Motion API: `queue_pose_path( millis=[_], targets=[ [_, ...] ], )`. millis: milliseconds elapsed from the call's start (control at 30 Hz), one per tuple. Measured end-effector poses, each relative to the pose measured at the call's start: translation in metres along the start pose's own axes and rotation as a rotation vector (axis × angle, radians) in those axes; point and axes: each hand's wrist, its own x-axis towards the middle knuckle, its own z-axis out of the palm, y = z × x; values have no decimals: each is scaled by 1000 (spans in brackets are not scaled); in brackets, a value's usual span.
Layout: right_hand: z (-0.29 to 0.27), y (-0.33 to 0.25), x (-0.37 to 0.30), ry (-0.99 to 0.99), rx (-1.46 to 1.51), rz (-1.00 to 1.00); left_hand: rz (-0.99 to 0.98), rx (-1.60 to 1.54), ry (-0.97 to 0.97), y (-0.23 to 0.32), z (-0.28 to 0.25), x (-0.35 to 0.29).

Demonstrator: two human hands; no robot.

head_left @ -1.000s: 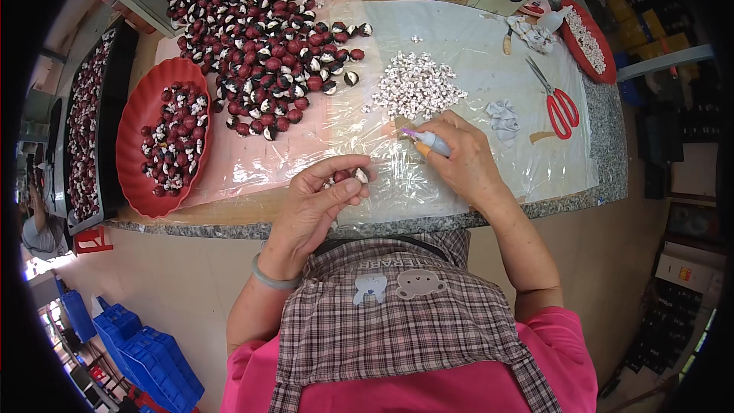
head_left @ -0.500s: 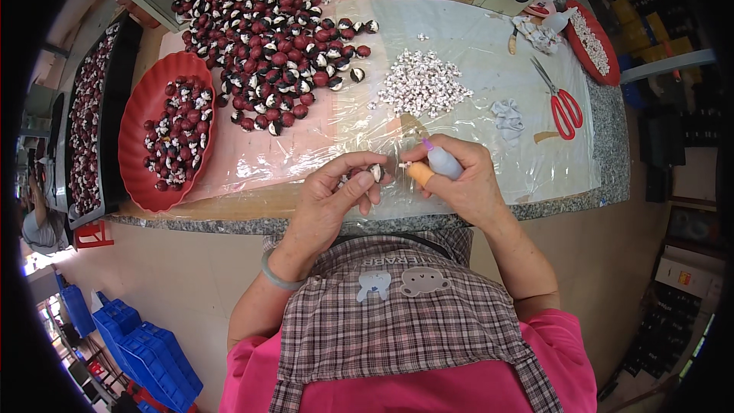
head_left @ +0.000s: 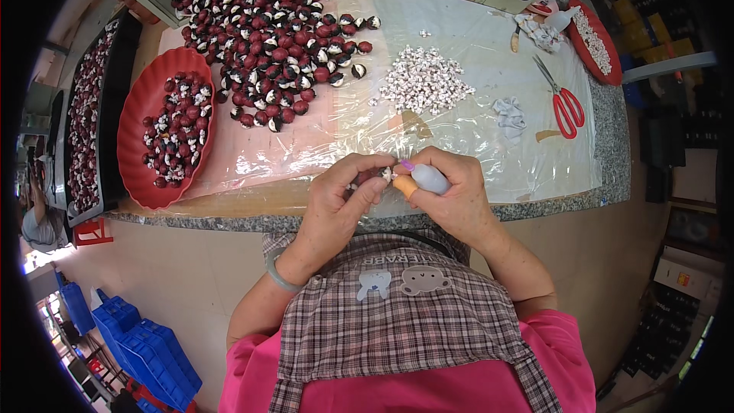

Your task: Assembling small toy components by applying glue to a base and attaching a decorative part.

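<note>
My left hand (head_left: 340,195) is closed round dark red, black and white balls (head_left: 368,177), mostly covered by the fingers. Against the palm of my right hand (head_left: 464,193) lies a pale squeeze bottle (head_left: 431,179) with a purple tip (head_left: 407,164). An orange cover (head_left: 404,186) wraps one of this hand's fingertips. Between the two hands a small white piece (head_left: 388,174) meets a ball; the fingertips nearly touch. Beyond them on the plastic sheet lies a heap of small white pieces (head_left: 425,80). Left of it spreads a large pile of similar balls (head_left: 283,57).
A red scalloped tray (head_left: 131,141) of balls with white pieces stands at left, beside a long black tray (head_left: 115,118). Red-handled scissors (head_left: 567,111), a crumpled white cloth (head_left: 509,117) and a red dish (head_left: 612,73) of white pieces lie at right. Blue crates (head_left: 149,352) stand on the floor.
My right hand has moved left with the bottle, bringing the small white piece up to a ball in my left hand. The gap between the hands has closed.
</note>
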Motion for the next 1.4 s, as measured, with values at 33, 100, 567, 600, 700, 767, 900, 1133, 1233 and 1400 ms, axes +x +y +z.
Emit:
queue_pose_path(
  millis=[33,100,567,600,700,767,900,1133,1233,1400],
  targets=[
    [2,2,-1,-1,0,1,73,91,23,0,1,0],
    [8,8,-4,23,89,11,149,205,53,2,2,-1],
    [6,5,6,2,214,-24,-134,-632,-18,4,-12,2],
    [3,4,6,-3,238,-28,-145,-763,7,7,-18,1],
    [-1,9,4,-23,226,-27,-112,-1003,73,-3,-42,2],
    [-1,17,1,-29,208,9,-51,-1052,136,-1,-61,-1],
    [-6,19,-2,-47,159,-1,265,112,701,40,-108,-7],
    [-8,18,-3,-64,155,88,562,1498,706,53,-123,2],
    [-9,16,-5,-52,125,59,561,1387,610,31,-103,9],
    [-10,13,-7,-23,114,20,529,1369,586,12,-87,18]
  ],
)
